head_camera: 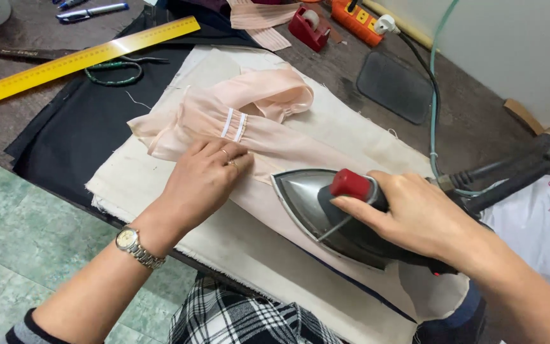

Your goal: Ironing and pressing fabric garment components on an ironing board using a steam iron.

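A grey steam iron (326, 213) with a red knob is gripped around its handle by the right hand (415, 213), its pointed tip aimed toward 9 o'clock and its soleplate laid on a strip of pale pink fabric (237, 118). The fabric is spread over a cream pressing cloth (148, 185) at the centre of the desk (472, 121). The left hand (202, 181) is pressed flat on the pink fabric just at 9 o'clock of the iron's tip, fingers loosely curled and gripping nothing. A wristwatch (132, 245) is worn on that wrist. A yellow ruler (77, 60) is seen at 11 o'clock, a red tape dispenser (309, 27) at 12 o'clock, and a dark pad (394, 86) at 1 o'clock.
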